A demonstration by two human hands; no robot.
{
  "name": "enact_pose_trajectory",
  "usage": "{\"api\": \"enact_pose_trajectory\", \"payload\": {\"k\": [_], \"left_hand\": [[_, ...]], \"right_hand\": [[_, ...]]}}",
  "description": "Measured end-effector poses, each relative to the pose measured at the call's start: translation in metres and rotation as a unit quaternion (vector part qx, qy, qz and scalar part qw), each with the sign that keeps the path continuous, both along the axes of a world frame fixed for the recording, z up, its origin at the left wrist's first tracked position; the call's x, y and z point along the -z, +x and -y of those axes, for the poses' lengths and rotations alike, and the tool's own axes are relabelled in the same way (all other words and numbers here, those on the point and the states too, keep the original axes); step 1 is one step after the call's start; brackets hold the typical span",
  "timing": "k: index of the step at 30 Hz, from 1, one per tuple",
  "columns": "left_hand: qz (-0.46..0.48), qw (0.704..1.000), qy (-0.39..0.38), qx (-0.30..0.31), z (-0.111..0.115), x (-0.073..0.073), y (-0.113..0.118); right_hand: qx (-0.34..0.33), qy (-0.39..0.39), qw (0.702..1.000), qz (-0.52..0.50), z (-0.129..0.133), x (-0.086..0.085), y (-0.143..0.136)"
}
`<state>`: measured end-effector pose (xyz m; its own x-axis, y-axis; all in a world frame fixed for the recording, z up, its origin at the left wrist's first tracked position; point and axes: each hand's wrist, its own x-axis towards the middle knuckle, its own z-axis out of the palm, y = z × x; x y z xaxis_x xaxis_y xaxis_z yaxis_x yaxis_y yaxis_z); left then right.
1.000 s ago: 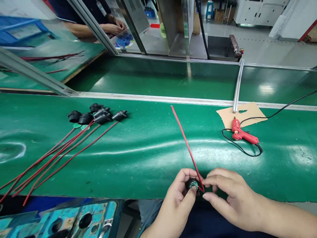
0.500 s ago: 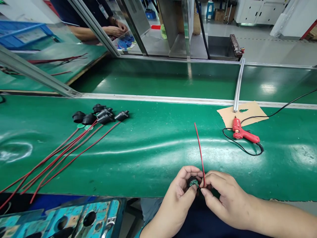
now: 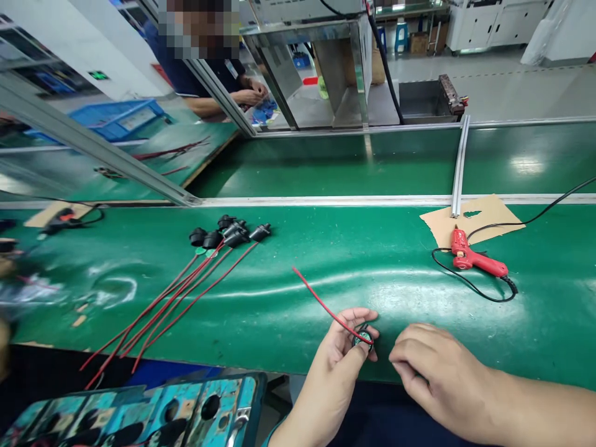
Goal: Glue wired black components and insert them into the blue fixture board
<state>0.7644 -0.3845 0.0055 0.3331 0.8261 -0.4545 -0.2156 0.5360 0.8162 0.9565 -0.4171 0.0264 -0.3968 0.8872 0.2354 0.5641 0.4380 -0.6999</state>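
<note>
My left hand [image 3: 333, 366] is closed around a small round black housing with a green circuit board [image 3: 362, 339] showing in its open face. A red wire [image 3: 319, 301] runs from the part up and left across my fingers, its free end over the mat. To the right and apart from it, my right hand [image 3: 433, 366] has its fingers curled, thumb near the index finger; nothing shows between them. Several black housings [image 3: 236, 234] with long red wires [image 3: 177, 301] lie grouped on the green mat [image 3: 335, 239] to the left.
A red glue gun [image 3: 475, 257] with a black cord lies at the right by a cardboard piece [image 3: 500, 211]. A metal rail [image 3: 326, 201] crosses behind the mat. At the lower left stands a turquoise fixture tray [image 3: 242, 394]. Across the frame, a co-worker's hands [image 3: 254, 93] handle blue items.
My right hand has let go of the red wire and moved slightly right. The wire now leans left over my left hand. The view has shifted, showing more on the left.
</note>
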Motion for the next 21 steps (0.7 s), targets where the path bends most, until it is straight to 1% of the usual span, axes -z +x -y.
{"api": "enact_pose_trajectory", "payload": {"k": [2, 4, 7, 10, 13, 18, 21], "left_hand": [[0.007, 1.000, -0.005, -0.021, -0.002, -0.003, 0.000], [0.020, 0.999, -0.009, -0.025, -0.004, -0.005, -0.001], [0.041, 0.999, -0.019, 0.006, -0.006, -0.009, -0.001], [0.046, 0.998, -0.010, 0.047, -0.006, -0.012, -0.002], [0.045, 0.997, 0.002, 0.058, -0.005, -0.013, -0.002], [0.099, 0.993, -0.030, 0.049, -0.001, -0.010, 0.004], [0.107, 0.992, -0.048, 0.038, 0.002, -0.006, 0.011]], "right_hand": [[-0.016, 0.003, 1.000, 0.007, -0.001, -0.001, 0.000], [-0.008, -0.027, 1.000, -0.006, -0.003, -0.002, 0.001], [0.001, -0.072, 0.996, -0.059, -0.009, -0.004, 0.002], [-0.018, -0.084, 0.991, -0.103, -0.016, -0.002, -0.001], [-0.023, -0.073, 0.989, -0.127, -0.022, 0.002, -0.005], [-0.001, -0.021, 0.990, -0.138, -0.023, 0.007, -0.009], [0.003, 0.005, 0.992, -0.130, -0.022, 0.008, -0.010]]}}
